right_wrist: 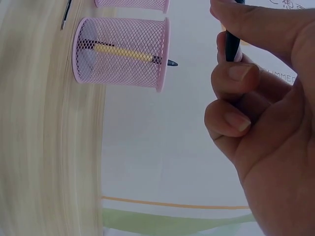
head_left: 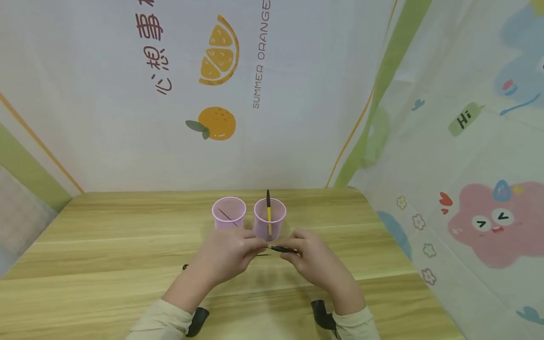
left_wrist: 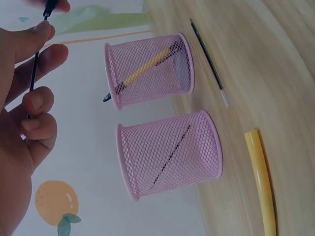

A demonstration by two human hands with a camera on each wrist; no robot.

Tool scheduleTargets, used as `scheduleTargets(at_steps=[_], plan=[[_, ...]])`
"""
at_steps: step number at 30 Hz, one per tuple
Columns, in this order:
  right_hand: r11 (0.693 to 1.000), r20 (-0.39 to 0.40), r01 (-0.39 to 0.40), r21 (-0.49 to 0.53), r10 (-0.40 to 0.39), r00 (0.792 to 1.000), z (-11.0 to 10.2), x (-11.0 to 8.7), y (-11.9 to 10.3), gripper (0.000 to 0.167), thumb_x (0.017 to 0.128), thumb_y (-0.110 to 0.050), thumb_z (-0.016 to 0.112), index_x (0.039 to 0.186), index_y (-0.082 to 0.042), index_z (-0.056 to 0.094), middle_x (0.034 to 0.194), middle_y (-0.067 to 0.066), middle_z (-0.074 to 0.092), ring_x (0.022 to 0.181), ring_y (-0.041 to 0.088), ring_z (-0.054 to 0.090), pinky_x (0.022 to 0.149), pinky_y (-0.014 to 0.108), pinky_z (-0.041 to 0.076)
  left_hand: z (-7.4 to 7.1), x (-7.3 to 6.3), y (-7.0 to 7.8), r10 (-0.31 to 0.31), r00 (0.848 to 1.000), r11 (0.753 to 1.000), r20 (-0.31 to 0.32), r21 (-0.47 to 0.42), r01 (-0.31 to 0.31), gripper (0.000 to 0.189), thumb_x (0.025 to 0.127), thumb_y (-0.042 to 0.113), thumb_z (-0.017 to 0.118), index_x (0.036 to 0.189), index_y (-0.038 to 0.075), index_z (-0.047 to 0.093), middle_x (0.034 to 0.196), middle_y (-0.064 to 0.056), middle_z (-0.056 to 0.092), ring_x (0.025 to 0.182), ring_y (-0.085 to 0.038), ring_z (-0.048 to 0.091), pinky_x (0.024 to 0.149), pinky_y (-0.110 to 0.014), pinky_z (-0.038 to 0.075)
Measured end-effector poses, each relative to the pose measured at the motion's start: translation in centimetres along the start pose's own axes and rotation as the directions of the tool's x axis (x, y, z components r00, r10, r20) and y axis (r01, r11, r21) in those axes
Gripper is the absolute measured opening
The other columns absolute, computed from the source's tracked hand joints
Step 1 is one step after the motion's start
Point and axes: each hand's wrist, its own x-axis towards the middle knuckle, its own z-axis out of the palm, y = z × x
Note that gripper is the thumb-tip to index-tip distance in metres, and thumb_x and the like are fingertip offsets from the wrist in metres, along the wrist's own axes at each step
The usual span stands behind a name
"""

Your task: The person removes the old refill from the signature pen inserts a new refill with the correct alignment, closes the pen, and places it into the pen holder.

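My left hand (head_left: 231, 252) pinches a thin black pen refill (left_wrist: 34, 71) between thumb and fingers. Facing it, my right hand (head_left: 314, 257) grips a short black pen part (right_wrist: 233, 46) between thumb and fingertips. In the left wrist view the refill's upper end meets that black part. Beyond the hands stand two pink mesh cups. The right cup (head_left: 255, 212) holds a yellow and black pen (head_left: 268, 208), point up; the left cup (head_left: 218, 222) holds a thin dark refill (head_left: 227, 216).
Another refill (left_wrist: 209, 61) lies on the wooden table (head_left: 106, 245) near the cups. A yellow pen barrel (left_wrist: 262, 182) lies left of it, mostly hidden by my left arm in the head view. A printed cloth (head_left: 297, 118) hangs behind the table.
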Motion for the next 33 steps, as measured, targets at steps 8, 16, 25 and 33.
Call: scheduleTargets(at_steps=[8, 16, 25, 33], plan=[[1.0, 0.016, 0.026, -0.006, -0.026, 1.0, 0.1, 0.1, -0.3, 0.022, 0.095, -0.011, 0.079, 0.116, -0.016, 0.082, 0.094, -0.005, 0.066, 0.078, -0.001, 0.053, 0.068, 0.018, 0.051, 0.4, 0.4, 0.8, 0.0, 0.999, 1.0, 0.038, 0.015, -0.001, 0.012, 0.088, 0.026, 0.086, 0.097, 0.021, 0.08, 0.084, 0.011, 0.077, 0.072, -0.004, 0.069, 0.065, -0.022, 0.057], [0.997, 0.004, 0.068, -0.033, -0.068, 0.998, 0.6, 0.3, -0.7, 0.022, 0.093, -0.014, 0.081, 0.116, -0.016, 0.082, 0.1, -0.002, 0.073, 0.082, 0.003, 0.059, 0.071, 0.019, 0.053, 0.2, 0.7, 1.8, -0.048, 0.983, 0.995, 0.178, -0.083, 0.064, 0.017, 0.095, 0.024, 0.08, 0.11, 0.016, 0.077, 0.093, 0.007, 0.075, 0.082, -0.007, 0.068, 0.073, -0.023, 0.058], [0.994, -0.004, 0.084, -0.062, -0.085, 0.996, 0.8, 0.3, -0.9, 0.02, 0.092, -0.011, 0.082, 0.112, -0.01, 0.081, 0.105, 0.001, 0.076, 0.083, 0.008, 0.063, 0.072, 0.02, 0.055, 0.4, 0.9, 2.5, -0.048, 0.978, 0.985, 0.201, -0.15, 0.08, 0.015, 0.093, 0.011, 0.078, 0.107, 0.009, 0.073, 0.096, 0.001, 0.071, 0.087, -0.011, 0.067, 0.079, -0.025, 0.058], [0.994, -0.033, 0.105, -0.017, -0.105, 0.994, 1.3, 0.1, -0.4, 0.014, 0.091, -0.008, 0.083, 0.104, -0.009, 0.08, 0.1, 0.002, 0.074, 0.078, 0.006, 0.061, 0.068, 0.017, 0.053, -0.2, 1.0, 2.6, -0.059, 0.975, 0.983, 0.214, -0.159, 0.095, 0.028, 0.089, 0.007, 0.081, 0.116, 0.007, 0.072, 0.109, -0.002, 0.073, 0.102, -0.018, 0.068, 0.091, -0.031, 0.059]])
